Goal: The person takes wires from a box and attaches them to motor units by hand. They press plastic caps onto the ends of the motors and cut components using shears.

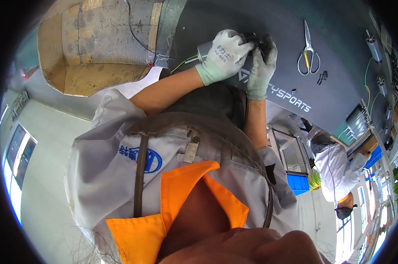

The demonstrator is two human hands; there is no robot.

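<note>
My left hand (225, 55), in a white-and-grey work glove, is closed around a small black part (249, 37) above the dark mat. My right hand (263, 66), gloved alike, pinches the same part from the other side; the fingers hide most of it. A silver cylinder (203, 50), which looks like a motor body, shows behind the left glove, with a green-yellow wire (184, 63) running from it. Whether the black part is joined to this cylinder I cannot tell. Scissors (309, 53) lie with blades spread a little, right of my hands, beside small black pieces (323, 78).
A worn cardboard tray (106, 78) stands at the left with a dark cable across it. The dark mat (278, 26) carries white lettering. Several silver cylinders with wires, such as one motor-like cylinder (374, 46), line the far right. Another person (337, 171) is at the lower right.
</note>
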